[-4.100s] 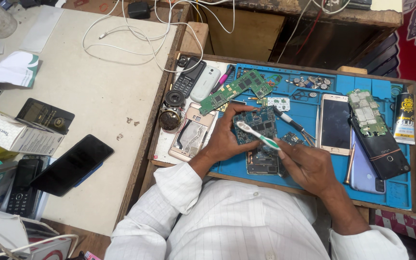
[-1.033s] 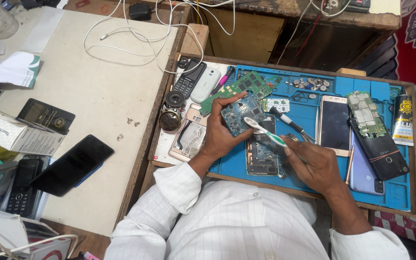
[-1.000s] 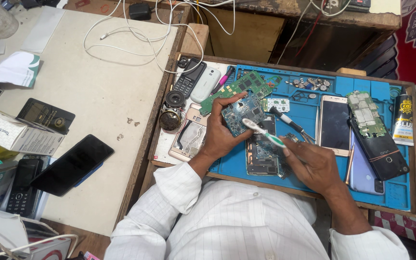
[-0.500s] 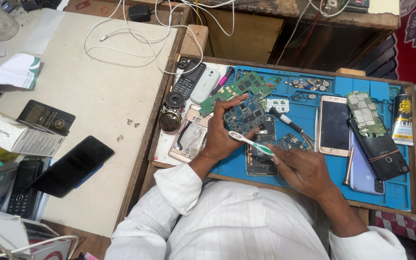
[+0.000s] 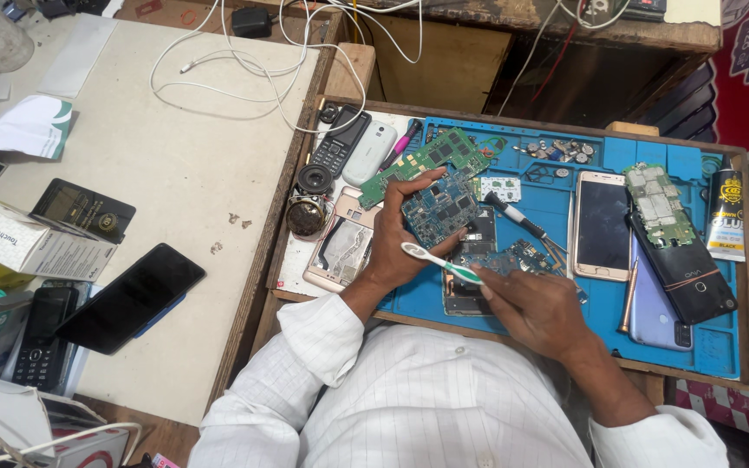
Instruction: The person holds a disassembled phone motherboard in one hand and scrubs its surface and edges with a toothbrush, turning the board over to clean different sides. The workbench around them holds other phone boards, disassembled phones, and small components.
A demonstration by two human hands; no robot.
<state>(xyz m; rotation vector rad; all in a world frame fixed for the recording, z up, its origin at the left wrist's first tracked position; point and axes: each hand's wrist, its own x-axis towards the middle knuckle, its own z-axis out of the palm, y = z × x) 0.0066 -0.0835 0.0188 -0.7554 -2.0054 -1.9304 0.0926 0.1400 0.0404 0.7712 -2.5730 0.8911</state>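
Mid-frame, my left hand grips the board; right hand holds the brush, scrubbing; next, steady strokes.

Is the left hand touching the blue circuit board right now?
Touching. The head view shows the left hand wrapped around the blue circuit board, thumb on its lower edge and fingers behind, lifting it off the mat.

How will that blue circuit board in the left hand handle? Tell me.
The circuit board is thin and flat, so probably light and stiff. Its bare components look fragile. The left hand grips it by the edges, probably the safest hold.
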